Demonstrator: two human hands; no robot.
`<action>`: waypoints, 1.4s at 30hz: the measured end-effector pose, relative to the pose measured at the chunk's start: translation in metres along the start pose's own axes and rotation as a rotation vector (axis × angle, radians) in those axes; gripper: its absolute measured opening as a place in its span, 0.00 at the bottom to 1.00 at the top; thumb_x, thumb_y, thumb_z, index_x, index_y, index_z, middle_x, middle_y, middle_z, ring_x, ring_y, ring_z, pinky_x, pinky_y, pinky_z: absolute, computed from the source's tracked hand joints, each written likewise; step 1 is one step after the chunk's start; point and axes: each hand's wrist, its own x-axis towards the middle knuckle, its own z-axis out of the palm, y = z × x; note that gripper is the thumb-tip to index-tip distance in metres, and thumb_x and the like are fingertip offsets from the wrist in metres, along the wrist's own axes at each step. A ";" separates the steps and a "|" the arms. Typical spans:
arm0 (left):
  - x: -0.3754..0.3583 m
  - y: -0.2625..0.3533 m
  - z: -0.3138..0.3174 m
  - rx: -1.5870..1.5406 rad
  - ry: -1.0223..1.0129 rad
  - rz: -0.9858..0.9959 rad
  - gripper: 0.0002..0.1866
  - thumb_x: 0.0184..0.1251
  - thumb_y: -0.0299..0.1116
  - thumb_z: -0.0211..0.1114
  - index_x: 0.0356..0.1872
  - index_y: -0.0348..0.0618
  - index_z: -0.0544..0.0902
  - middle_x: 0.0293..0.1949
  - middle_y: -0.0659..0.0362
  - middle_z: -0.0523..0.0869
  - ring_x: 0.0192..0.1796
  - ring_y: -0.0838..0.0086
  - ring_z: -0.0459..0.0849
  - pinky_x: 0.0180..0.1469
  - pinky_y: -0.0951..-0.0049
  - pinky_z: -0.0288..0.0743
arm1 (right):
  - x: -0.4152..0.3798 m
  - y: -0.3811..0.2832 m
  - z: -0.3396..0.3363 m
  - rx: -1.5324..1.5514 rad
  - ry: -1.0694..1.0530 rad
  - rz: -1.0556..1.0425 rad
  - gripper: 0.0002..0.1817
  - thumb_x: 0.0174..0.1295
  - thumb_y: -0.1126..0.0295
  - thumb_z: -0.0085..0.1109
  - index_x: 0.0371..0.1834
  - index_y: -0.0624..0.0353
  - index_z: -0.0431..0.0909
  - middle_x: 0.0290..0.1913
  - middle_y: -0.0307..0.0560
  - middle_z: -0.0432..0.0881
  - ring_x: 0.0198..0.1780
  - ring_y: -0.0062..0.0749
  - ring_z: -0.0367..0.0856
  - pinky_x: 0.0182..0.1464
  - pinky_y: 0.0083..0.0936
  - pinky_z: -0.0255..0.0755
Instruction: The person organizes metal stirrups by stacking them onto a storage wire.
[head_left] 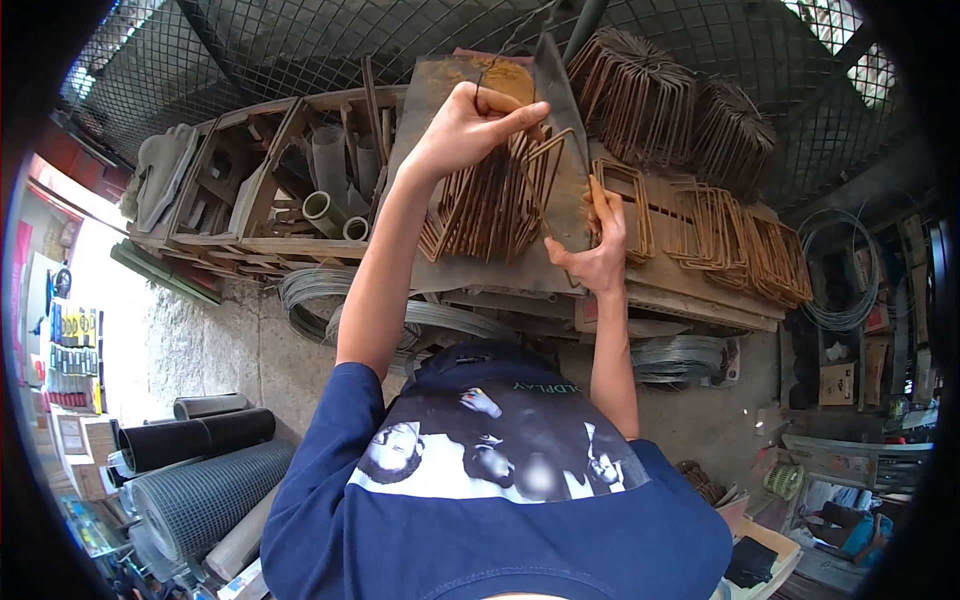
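Note:
My left hand (pixel 485 125) is raised over a bundle of rusty bent-wire frames (pixel 490 205), thumb and fingers pinched on a thin dark wire (pixel 481 85) that runs up toward the mesh. To its right, my right hand (pixel 595 240) is beside a single rusty wire frame (pixel 545 185), its thumb apart from the raised fingers. Whether those fingers touch or hold that frame cannot be made out. The bundle stands on a grey sheet-covered bench (pixel 470 278), and a dark flat panel (pixel 565 120) rises behind my right hand.
More rusty frames (pixel 640 100) hang at the upper right, and others (pixel 720 235) lie along the bench. Wire coils (pixel 680 357) sit below it. Wooden compartments (pixel 270 185) with pipes are at the left, mesh rolls (pixel 210 490) at the lower left.

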 end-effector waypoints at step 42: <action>0.013 -0.010 -0.015 0.099 0.130 0.164 0.20 0.67 0.44 0.64 0.23 0.38 0.86 0.09 0.74 0.64 0.14 0.90 0.58 0.18 0.82 0.47 | 0.022 0.037 0.063 0.502 -0.308 0.219 0.55 0.49 0.62 0.76 0.76 0.61 0.47 0.69 0.52 0.64 0.66 0.33 0.67 0.67 0.30 0.61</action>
